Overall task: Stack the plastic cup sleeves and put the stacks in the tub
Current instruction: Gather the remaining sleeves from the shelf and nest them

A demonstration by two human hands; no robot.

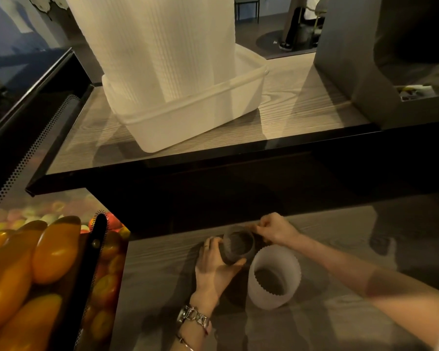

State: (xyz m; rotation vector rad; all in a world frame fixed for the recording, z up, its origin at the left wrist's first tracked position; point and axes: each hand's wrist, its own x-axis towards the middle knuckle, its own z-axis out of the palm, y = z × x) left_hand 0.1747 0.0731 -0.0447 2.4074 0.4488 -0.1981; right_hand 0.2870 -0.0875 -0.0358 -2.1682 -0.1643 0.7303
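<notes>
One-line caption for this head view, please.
Both hands, left hand and right hand, hold a sleeve beside a standing stack; tall stacks fill the tub.

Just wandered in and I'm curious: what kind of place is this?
Probably a café or drinks shop counter: tall stacks of white ribbed plastic cup sleeves stand in a white plastic tub on a wood-grain counter, beside a fruit-print panel.

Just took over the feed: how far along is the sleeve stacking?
Done: tall stacks already stand in the tub. In hand: the left hand grips a shaded sleeve while the right hand pinches its rim. Left: the white sleeve stack still stands on the lower counter.
</notes>
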